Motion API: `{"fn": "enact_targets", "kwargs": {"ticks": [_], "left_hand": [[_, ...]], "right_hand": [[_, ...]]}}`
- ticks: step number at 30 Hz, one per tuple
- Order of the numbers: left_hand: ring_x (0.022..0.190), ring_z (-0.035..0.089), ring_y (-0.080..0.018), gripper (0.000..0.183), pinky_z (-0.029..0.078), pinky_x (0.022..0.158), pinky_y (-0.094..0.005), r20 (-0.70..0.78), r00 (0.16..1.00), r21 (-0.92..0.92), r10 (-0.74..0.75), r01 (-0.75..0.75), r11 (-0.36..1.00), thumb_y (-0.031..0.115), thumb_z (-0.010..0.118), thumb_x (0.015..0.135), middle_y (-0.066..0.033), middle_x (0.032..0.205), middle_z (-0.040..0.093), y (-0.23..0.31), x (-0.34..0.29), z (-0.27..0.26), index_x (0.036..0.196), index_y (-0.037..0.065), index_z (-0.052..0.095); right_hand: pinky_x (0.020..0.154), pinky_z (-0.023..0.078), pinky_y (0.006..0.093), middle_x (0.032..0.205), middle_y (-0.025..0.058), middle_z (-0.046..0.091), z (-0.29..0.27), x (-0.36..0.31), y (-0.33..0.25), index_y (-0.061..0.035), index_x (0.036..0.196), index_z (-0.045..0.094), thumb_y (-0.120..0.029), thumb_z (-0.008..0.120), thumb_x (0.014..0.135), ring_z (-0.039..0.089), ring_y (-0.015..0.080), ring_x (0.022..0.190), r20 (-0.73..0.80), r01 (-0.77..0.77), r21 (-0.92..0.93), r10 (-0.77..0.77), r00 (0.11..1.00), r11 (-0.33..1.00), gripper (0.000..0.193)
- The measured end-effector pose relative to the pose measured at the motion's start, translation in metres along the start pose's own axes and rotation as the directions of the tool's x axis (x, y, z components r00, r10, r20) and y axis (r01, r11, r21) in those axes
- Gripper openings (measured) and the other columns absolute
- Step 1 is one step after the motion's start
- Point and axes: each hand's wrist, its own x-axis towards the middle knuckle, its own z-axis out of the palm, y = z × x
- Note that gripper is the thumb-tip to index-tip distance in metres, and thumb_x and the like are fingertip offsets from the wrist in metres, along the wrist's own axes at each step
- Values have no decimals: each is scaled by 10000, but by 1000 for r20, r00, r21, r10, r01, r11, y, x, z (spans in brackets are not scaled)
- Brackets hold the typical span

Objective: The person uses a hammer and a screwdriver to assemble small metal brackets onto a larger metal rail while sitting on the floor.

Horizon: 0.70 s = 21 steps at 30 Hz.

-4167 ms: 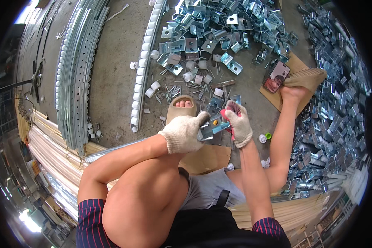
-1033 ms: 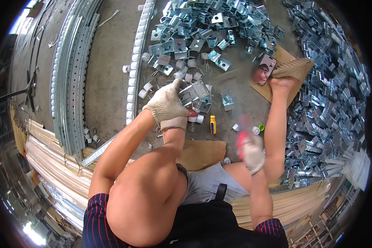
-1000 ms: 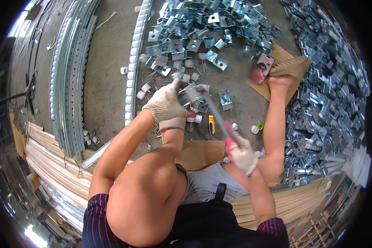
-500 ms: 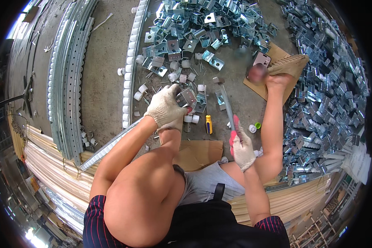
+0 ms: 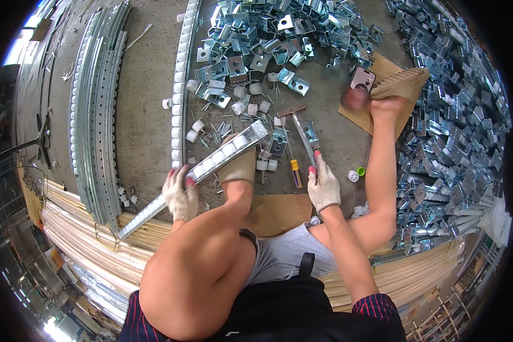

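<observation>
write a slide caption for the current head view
Gloved left hand at a roller rail, gloved right hand at a hammer.

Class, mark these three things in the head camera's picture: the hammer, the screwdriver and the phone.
Hammer (image 5: 303,134): head view, on its grey handle.
Screwdriver (image 5: 296,173): head view, on its yellow handle.
Phone (image 5: 361,79): head view, on its upper part.

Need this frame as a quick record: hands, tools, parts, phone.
left hand: gloved, blurred, at the roller rail; grip unclear
right hand: gloved, at the handle end of the hammer; grip unclear
screwdriver: yellow handle, left of the hammer
bracket pile: bent metal pieces, many with holes, ahead
phone: beside the right foot
</observation>
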Motion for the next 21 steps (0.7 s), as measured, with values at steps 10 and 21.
{"fn": "enact_targets", "kwargs": {"ticks": [10, 21], "left_hand": [[1081, 674, -337, 494, 549, 948, -442, 257, 824, -217, -505, 559, 800, 229, 755, 939, -177, 1199, 694, -19, -35, -57, 1394, 78, 639], [995, 681, -338, 491, 571, 904, -439, 277, 812, -404, -514, 584, 705, 295, 747, 971, -179, 1153, 684, -12, 8, -106, 1388, 72, 616]], "right_hand": [[917, 548, 522, 1104, 219, 666, -9, 6, 1, -98, 1494, 559, -206, 688, 959, 668, 431, 1041, -32, 44, -149, -49, 998, 988, 560], [896, 545, 518, 1093, 205, 652, -10, 7, -3, -85, 1444, 615, -333, 698, 960, 667, 415, 1004, -88, 42, -199, -60, 994, 979, 550]]}}
